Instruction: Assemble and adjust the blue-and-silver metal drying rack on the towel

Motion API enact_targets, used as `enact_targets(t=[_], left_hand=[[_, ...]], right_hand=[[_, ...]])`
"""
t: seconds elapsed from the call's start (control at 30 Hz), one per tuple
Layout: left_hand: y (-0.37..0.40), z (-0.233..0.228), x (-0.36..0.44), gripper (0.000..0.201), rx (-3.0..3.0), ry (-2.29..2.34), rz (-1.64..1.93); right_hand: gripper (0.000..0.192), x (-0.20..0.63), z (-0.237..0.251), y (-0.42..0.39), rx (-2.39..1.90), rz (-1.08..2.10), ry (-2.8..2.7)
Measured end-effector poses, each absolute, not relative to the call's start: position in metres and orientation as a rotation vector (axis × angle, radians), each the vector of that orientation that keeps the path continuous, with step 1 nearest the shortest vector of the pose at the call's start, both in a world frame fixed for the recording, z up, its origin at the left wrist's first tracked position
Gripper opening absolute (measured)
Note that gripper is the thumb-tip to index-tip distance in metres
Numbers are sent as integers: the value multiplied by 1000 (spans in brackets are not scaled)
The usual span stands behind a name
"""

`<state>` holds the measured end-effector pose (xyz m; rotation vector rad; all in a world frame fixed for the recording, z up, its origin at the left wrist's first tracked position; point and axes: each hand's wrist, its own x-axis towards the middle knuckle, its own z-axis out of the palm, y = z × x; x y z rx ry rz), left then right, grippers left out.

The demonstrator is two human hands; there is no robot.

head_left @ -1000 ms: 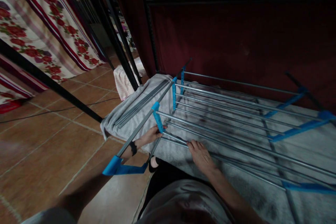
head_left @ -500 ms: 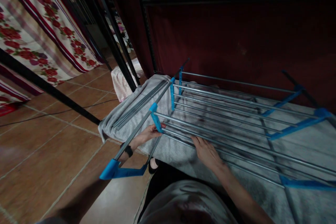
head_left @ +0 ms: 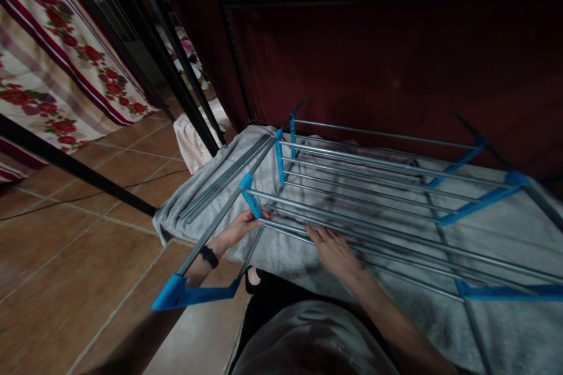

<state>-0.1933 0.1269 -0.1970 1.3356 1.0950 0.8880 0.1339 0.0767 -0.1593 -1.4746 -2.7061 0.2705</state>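
A drying rack (head_left: 352,207) of thin metal rods joined by blue plastic brackets stretches from the middle to the right of the head view. My left hand (head_left: 241,227) is closed around the lower end of a blue bracket (head_left: 252,202), where a rod meets it; the fingertips are partly behind the bracket. On the near metal rod (head_left: 290,232), my right hand (head_left: 332,249) rests with its fingers curled over, thumb hidden. At the near left corner, a larger blue corner piece (head_left: 193,295) joins two grey tubes in front of my left forearm.
Several loose grey tubes (head_left: 226,179) lie side by side on the grey towel (head_left: 171,220) left of the rack. A black slanting bar (head_left: 79,164) crosses the left side above the tiled floor (head_left: 57,246). Dark red cloth (head_left: 373,64) hangs behind; a floral curtain (head_left: 57,64) is at left.
The whole scene has shifted slightly left in view. Both hands keep about the same places on the rack, with the right fingers still over the near rod.
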Motion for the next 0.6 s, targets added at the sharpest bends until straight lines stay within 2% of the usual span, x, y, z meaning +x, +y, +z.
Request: enact_targets(t=[0.17,0.33,0.47,0.6], left_hand=[[124,-195,-190,34,1357,1160,932],[121,-189,-184,33,1370,1240,910],[121,-184,-179,34,1356,1333,928],[126,-178,-179,32,1396,1398,930]], right_hand=[[60,131,-144,79,-1465,331,-2711],[34,112,-117,71,-1328,526,-2751],[32,102,-105,59,-1318,641,-2675],[33,114,-113,58,-1414,597,-2636]])
